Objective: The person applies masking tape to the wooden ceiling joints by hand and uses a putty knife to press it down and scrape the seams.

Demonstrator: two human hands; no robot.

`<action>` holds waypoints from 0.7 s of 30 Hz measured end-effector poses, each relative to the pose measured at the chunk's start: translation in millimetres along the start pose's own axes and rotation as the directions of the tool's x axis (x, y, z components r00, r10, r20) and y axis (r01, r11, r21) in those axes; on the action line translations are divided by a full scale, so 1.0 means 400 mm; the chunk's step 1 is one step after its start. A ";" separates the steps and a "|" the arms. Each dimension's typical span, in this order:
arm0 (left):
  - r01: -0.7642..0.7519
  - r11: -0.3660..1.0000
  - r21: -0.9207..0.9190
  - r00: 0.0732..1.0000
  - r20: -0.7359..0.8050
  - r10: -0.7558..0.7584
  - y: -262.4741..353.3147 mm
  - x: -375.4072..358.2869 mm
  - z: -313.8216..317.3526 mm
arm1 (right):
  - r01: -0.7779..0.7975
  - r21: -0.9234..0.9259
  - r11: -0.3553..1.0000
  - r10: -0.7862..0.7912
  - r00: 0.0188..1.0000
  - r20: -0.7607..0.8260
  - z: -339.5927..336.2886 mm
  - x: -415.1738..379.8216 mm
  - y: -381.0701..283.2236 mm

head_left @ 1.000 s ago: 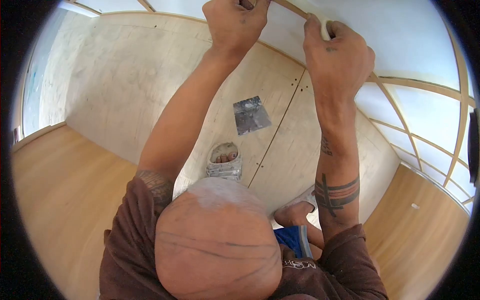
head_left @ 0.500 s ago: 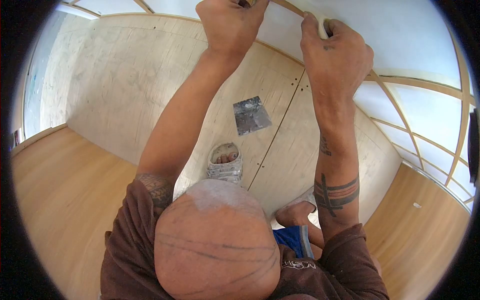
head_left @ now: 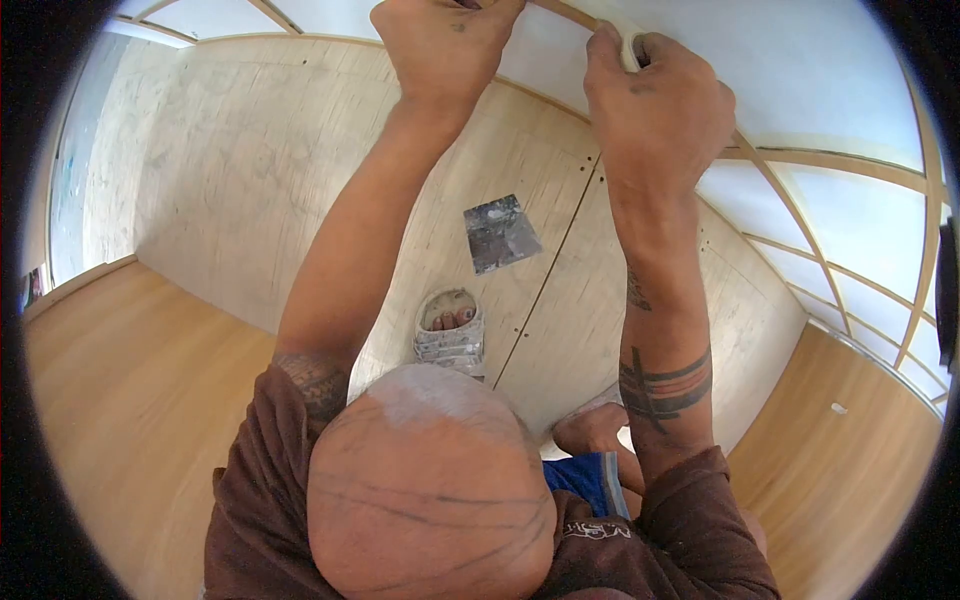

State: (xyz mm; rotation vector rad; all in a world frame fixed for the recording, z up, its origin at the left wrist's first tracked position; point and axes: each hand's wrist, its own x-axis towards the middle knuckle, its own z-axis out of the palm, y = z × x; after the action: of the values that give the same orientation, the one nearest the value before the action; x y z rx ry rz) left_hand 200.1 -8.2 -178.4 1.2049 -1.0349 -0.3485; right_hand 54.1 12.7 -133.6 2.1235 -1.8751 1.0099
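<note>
My right hand [head_left: 660, 105] is closed, with thumb and fingers around a cream ring that looks like a roll of tape [head_left: 629, 50]. It is held close to a narrow light-brown wooden strip [head_left: 565, 12] edging the white panels. Up at the top edge of the view, my left hand [head_left: 440, 45] is curled at the same strip. Its fingertips are cut off or hidden, and I cannot make out what is in them. Below both hands, a grey metal sheet [head_left: 502, 235] with white smears lies on the plywood floor.
White panels [head_left: 840, 85] in a wooden lattice curve along the top and right. My bent knee [head_left: 430, 480] is in the foreground; my foot in a dusty sandal [head_left: 450, 325] stands on the plywood [head_left: 250, 170]. Brown boards [head_left: 150, 390] lie at left and right.
Both hands have shifted slightly to the left in the view, keeping their closed shape. The metal sheet and foot stay in nearly the same place.
</note>
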 end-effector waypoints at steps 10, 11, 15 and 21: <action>0.112 0.989 0.100 0.991 0.064 -0.118 0.026 0.016 -0.011 | 0.038 -0.015 0.999 -0.038 0.999 -0.006 -0.004 0.002 -0.002; 0.101 0.987 0.127 0.992 0.064 -0.110 0.027 0.017 -0.010 | 0.016 -0.016 1.000 -0.015 0.998 0.053 -0.012 0.003 -0.008; 0.088 0.983 0.164 0.993 0.064 -0.099 0.034 0.021 -0.011 | 0.025 -0.016 1.000 -0.025 1.000 0.004 0.003 0.001 0.000; 0.068 0.992 0.110 0.992 0.098 -0.079 0.013 0.024 -0.013 | -0.006 0.025 1.000 0.006 1.000 0.010 -0.002 -0.001 -0.001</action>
State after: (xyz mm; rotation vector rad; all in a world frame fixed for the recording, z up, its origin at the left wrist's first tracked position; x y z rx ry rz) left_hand 207.9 -10.0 -169.2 1.3345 -1.1108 -0.4205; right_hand 54.2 13.6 -133.3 2.1411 -1.8841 1.0312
